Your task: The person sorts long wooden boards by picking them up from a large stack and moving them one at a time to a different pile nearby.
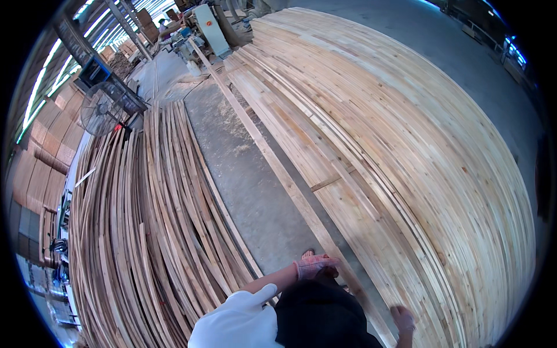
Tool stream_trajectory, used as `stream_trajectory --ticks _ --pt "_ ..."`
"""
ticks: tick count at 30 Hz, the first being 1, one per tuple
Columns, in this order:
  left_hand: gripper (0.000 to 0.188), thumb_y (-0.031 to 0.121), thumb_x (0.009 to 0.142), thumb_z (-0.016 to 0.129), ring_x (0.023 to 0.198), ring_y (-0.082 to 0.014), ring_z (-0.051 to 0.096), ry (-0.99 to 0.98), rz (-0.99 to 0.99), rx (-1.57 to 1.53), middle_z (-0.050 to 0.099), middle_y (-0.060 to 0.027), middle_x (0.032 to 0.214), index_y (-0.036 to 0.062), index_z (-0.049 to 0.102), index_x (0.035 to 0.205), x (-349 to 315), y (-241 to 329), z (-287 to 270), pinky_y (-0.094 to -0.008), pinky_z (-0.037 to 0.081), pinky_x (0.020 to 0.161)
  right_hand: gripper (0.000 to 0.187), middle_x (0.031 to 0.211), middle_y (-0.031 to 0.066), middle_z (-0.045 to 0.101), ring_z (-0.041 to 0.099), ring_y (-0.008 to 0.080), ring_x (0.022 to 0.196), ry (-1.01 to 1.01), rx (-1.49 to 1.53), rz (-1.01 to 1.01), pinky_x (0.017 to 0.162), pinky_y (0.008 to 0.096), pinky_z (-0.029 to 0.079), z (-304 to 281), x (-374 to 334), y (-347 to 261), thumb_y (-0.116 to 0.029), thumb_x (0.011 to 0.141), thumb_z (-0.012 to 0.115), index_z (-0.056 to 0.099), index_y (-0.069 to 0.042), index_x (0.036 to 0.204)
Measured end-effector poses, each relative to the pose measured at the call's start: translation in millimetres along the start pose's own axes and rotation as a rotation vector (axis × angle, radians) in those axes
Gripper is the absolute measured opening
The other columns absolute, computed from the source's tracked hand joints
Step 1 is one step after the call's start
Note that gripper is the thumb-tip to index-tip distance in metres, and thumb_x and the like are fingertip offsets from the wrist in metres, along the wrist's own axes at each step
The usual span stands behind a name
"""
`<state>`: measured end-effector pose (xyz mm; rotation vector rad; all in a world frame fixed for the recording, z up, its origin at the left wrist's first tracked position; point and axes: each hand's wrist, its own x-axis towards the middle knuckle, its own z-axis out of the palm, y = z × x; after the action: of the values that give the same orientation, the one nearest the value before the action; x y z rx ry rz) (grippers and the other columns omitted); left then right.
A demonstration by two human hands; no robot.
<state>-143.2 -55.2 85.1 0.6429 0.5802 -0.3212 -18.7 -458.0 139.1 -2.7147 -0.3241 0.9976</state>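
Observation:
A long, narrow wooden board (278,174) stretches from a machine at the back to close by my body. My left hand (316,265), in a pale pinkish glove, is closed at the left edge of this board, its fingertips partly hidden. To the right of the board's near end is my right hand (403,319), its fingers curled beside the large layer of pale strips (406,168). Whether anything is inside that hand cannot be made out.
Rough long strips (168,220) lie stacked on the left. The machine (210,29) stands at the back, with sawdust (232,122) on the floor before it. A standing fan (101,109) is at the far left, near stacked panels (43,151). A person (163,26) is in the distance.

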Motion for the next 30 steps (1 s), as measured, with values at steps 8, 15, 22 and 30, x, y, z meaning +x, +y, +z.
stream_trajectory --ticks 8,15,22,30 --pt "0.027 0.025 0.086 0.065 0.081 -0.0196 0.063 -0.117 -0.115 0.284 0.066 -0.0097 0.090 0.0010 0.064 0.098 -15 49 27 -0.0319 0.050 0.077 0.033 0.085 0.0109 0.063 0.061 0.0250 0.083 0.126 0.034 0.571 0.074 0.0367 0.048 -62 -195 126 -0.038 0.089 0.055 0.060 -0.009 0.103" --pt "0.028 0.017 0.087 0.061 0.094 -0.0180 0.061 -0.093 0.238 0.267 0.065 -0.0071 0.101 0.0012 0.060 0.109 -36 150 6 -0.0328 0.050 0.084 0.034 0.078 0.0098 0.062 0.060 0.0214 0.080 0.464 0.379 0.351 0.070 0.0335 0.048 -78 -216 20 -0.036 0.093 0.052 0.060 -0.004 0.102" --pt "0.031 0.023 0.084 0.061 0.094 -0.0235 0.063 0.216 0.564 0.109 0.064 -0.0097 0.102 0.0014 0.057 0.106 -11 302 -96 -0.0391 0.052 0.084 0.036 0.073 0.0063 0.058 0.055 0.0147 0.074 0.322 0.549 0.196 0.062 0.0276 0.047 -71 -130 -122 -0.030 0.097 0.047 0.057 0.003 0.087" --pt "0.039 0.026 0.091 0.055 0.109 -0.0226 0.056 0.002 0.730 -0.341 0.057 -0.0107 0.119 0.0036 0.049 0.122 -1 372 -123 -0.0418 0.050 0.089 0.040 0.068 0.0173 0.062 0.060 0.0361 0.065 0.507 0.094 -0.013 0.062 0.0451 0.046 -57 -22 -276 -0.040 0.091 0.046 0.061 -0.007 0.073"
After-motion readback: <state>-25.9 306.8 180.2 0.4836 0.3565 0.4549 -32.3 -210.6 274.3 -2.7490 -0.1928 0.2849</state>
